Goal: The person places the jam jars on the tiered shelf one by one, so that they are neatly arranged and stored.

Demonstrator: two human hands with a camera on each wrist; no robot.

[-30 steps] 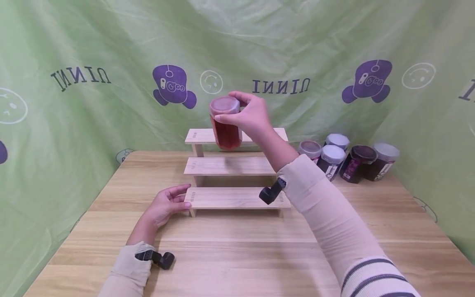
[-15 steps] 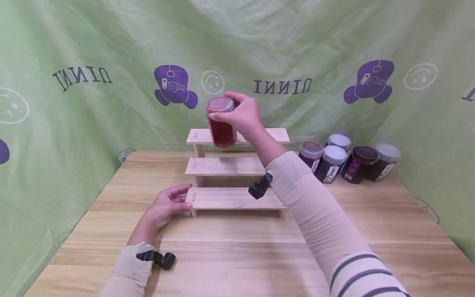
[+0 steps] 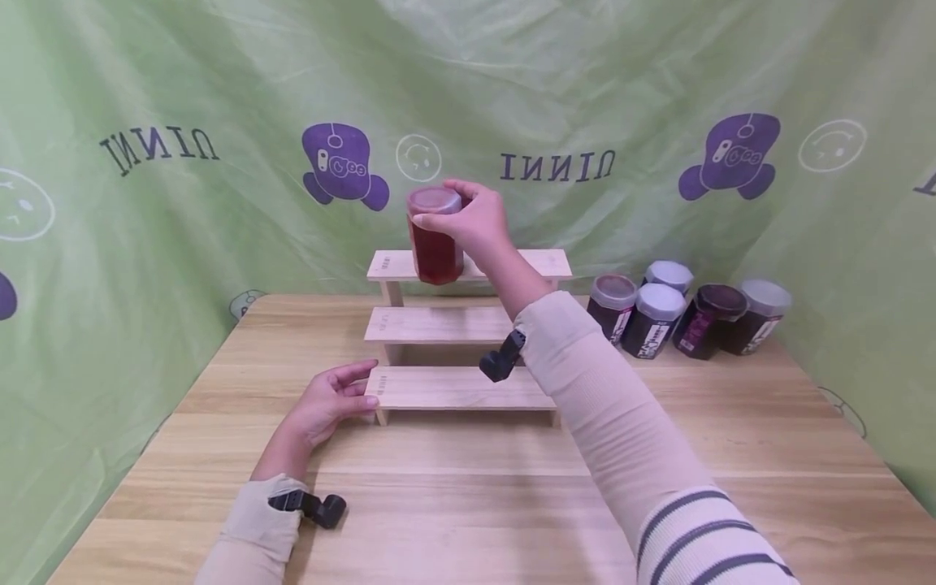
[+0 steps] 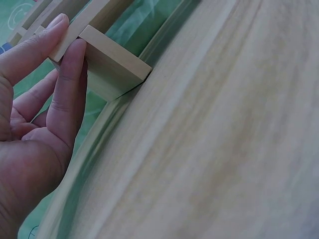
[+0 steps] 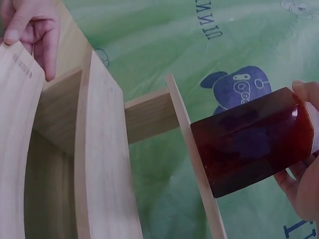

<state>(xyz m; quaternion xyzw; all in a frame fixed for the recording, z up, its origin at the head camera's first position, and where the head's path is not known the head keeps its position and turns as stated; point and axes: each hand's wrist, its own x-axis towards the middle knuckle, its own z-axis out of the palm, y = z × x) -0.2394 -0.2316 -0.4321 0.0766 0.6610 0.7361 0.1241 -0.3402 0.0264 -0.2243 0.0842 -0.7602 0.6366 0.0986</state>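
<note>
My right hand (image 3: 478,223) grips a jar (image 3: 436,252) of dark red contents near its pale lid, fingers and thumb on either side. The jar stands upright at the top board of a three-tier wooden stand (image 3: 457,388), left of its middle. In the right wrist view the base of the jar (image 5: 249,142) meets the top board's edge; whether it rests there I cannot tell. My left hand (image 3: 332,404) pinches the left end of the lowest board. The left wrist view has the thumb above that board (image 4: 92,22) and a finger beneath it.
Several dark jars (image 3: 653,321) with white, pinkish or dark lids stand grouped at the back right of the wooden table (image 3: 453,504). A green printed curtain (image 3: 621,73) hangs behind and at both sides.
The right hand has carried the jar slightly left and down, to the top board. My left hand keeps its hold on the lowest board.
</note>
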